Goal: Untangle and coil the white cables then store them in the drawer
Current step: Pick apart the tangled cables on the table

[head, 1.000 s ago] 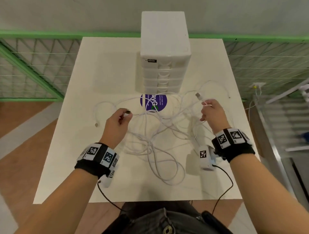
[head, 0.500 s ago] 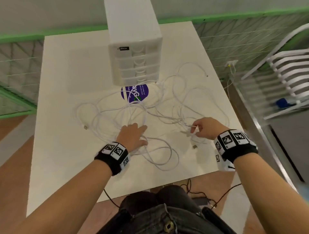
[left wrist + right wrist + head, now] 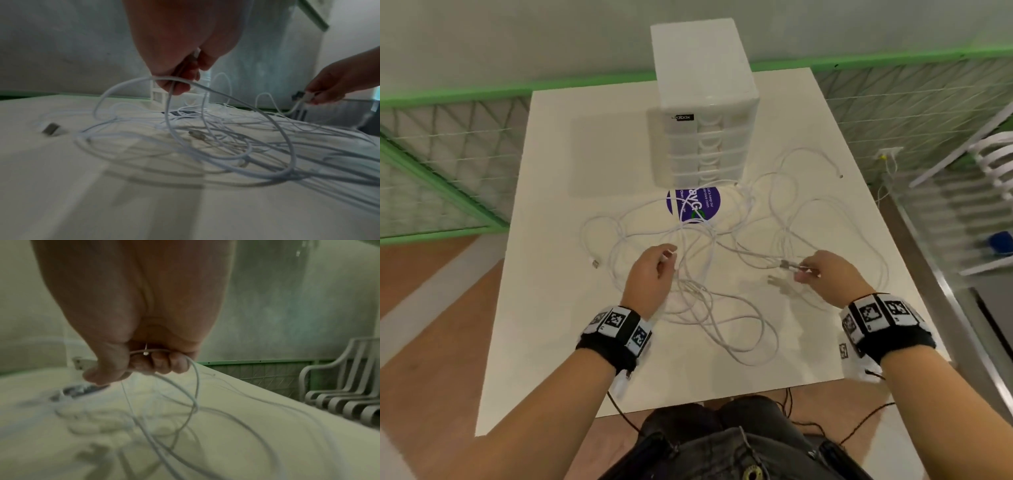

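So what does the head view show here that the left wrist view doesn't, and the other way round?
Head only: the whole white plastic drawer tower, all drawers closed, and the round purple sticker in front of it.

Left wrist only: the underside of the left hand, its fingers curled round a white cable strand.

Both: the tangled white cables on the white table, and the right hand pinching a cable plug.

Setting reads as an indoor recording or test area rather than a home. A plain white table point(image 3: 544, 308) stands alone on a wood-look floor point(image 3: 431, 342), fenced by green-framed mesh panels point(image 3: 441, 161) below a bare pale wall point(image 3: 517, 34). White plastic chairs point(image 3: 339, 394) are stacked beyond the barrier.
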The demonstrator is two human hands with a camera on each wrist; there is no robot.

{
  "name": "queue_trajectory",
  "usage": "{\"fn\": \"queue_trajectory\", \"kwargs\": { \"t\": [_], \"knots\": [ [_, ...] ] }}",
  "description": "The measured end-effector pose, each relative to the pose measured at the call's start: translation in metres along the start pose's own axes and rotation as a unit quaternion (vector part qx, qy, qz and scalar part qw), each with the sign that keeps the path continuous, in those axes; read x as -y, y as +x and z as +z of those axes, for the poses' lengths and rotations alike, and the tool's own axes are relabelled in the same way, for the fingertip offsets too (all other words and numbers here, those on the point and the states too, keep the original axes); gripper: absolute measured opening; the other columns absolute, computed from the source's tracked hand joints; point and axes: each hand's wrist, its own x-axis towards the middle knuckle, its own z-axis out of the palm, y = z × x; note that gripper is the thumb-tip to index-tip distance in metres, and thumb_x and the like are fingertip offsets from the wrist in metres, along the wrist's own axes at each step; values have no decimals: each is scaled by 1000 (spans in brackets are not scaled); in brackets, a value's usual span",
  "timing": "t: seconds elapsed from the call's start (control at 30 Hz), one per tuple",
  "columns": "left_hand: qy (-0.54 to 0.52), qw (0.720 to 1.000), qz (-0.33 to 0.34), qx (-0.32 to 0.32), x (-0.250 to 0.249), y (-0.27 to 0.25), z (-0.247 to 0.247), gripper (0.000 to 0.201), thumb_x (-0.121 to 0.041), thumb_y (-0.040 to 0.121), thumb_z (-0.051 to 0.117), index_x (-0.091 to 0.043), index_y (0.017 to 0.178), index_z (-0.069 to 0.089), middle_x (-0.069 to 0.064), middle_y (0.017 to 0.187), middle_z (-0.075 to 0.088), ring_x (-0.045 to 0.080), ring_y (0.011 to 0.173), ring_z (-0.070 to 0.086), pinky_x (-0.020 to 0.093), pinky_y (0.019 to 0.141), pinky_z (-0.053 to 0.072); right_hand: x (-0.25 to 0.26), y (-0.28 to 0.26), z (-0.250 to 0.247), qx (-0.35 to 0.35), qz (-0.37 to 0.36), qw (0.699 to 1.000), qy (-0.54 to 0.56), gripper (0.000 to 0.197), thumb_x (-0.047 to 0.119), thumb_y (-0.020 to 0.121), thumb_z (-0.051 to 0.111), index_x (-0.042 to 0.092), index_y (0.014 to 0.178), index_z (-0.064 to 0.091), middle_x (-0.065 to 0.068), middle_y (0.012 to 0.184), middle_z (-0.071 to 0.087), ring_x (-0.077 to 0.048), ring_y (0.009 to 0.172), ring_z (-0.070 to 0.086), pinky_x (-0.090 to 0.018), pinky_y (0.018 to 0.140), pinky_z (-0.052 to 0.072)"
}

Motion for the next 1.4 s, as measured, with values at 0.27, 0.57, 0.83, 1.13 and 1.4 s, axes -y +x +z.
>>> {"fn": "queue_trajectory", "kwargs": {
  "t": [0.27,0.57,0.83,1.13,1.4],
  "knots": [
    [-169,949,-152,-220,28,-2,-39,14,-19,99,44,-10,98,55,1,63,52,13,61,52,11,59,41,91,11,-46,-206,-83,931,291,21,31,92,50,15,83,60,-3,61,54,-16,58,46,-26,58,36],
    [-176,851,-431,-241,72,36,-57,21,-29,86,62,-11,79,53,4,79,57,24,81,57,32,76,43,114,19,-6,-98,-78,967,223,13,20,92,49,17,103,54,5,57,43,-11,54,42,-22,53,32],
    [22,896,-427,-121,67,52,-56,40,-26,91,54,7,112,60,23,116,64,37,107,60,33,77,42,118,21,-2,-30,-88,973,213,21,27,96,42,12,102,54,1,63,48,-17,59,46,-30,58,36],
    [-148,946,-34,-287,-56,73,-79,20,-15,83,70,-23,77,52,-5,83,61,7,66,48,13,66,41,154,35,-36,-180,-128,916,335,15,28,97,40,18,87,44,8,57,42,-7,50,39,-31,54,33],
    [-224,956,72,-174,-136,81,-70,23,-13,87,65,-29,85,48,-1,90,67,13,62,42,20,59,39,187,39,-88,-216,-251,842,425,17,17,98,37,14,101,53,7,97,61,6,82,53,-11,77,41]
  ]
}}
